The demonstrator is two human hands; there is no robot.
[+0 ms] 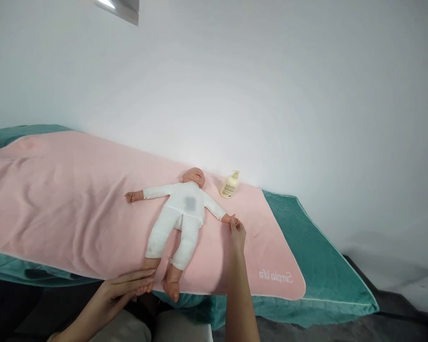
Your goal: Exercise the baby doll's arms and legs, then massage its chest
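Observation:
A baby doll [185, 199] with a white cloth body lies on its back on a pink blanket [103, 204]. Its head points toward the wall and its feet toward me. My right hand [238, 230] pinches the doll's hand at the end of the arm on the right. Over the doll's foot on the left, my left hand [126, 287] rests with fingers stretched out; some toes show below them. The other doll foot [171, 285] lies free at the blanket's near edge. A dark grey square patch marks the doll's chest.
A pale yellow pump bottle [230, 185] stands on the blanket, right of the doll's head. Under the blanket lies a green cover [317, 256], showing at the right and along the near edge. A white wall [235, 95] rises behind.

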